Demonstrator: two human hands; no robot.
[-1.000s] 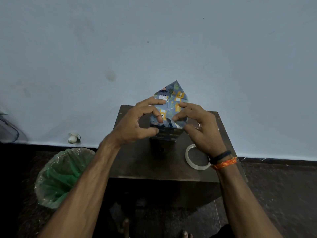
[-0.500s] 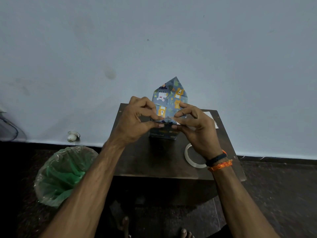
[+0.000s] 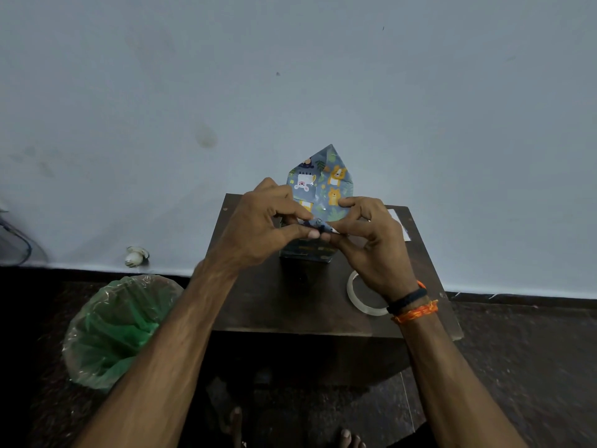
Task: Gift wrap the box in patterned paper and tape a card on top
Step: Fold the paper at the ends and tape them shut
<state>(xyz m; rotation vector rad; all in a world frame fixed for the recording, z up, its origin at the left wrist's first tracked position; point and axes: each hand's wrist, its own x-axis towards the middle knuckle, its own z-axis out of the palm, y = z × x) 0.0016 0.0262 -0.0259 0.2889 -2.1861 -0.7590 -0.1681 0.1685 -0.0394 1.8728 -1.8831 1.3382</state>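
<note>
**On the dark table: one part-wrapped box, two hands at the fold**

At table centre, against the far wall, stands one box [image 3: 307,252] on end, wrapped in blue animal-print paper [image 3: 323,179]. Only a strip of its near face shows under the hands; that face is in shadow and its print cannot be read. One pointed flap of the paper stands upright behind the fingers, tip toward the wall.

Hands, two. Left hand [image 3: 258,227]: fingers curled, thumb and forefinger pinching a small fold of paper at the top near edge of the box. Right hand [image 3: 368,244]: fingers curled likewise, pinching the same fold from the right side; the fingertips of both hands nearly meet. The fold itself is mostly covered by fingers and hard to make out.

Table [image 3: 290,302], one, dark wood; its near right corner is partly covered by the right forearm.

Tape roll [image 3: 355,295], one, clear, lying flat on the table near the right wrist, which hides its right part.

White card [image 3: 399,221], one, at the far right of the table, mostly hidden behind the right hand.

Wristbands, two on the right wrist: one black [image 3: 407,299], one orange thread [image 3: 416,313].

Bin [image 3: 119,328], one, lined with a green bag, on the floor left of the table.

Small white object [image 3: 136,256] at the wall base, left; kind unclear.

Toes [image 3: 349,438] at the bottom edge, cut off.
</note>
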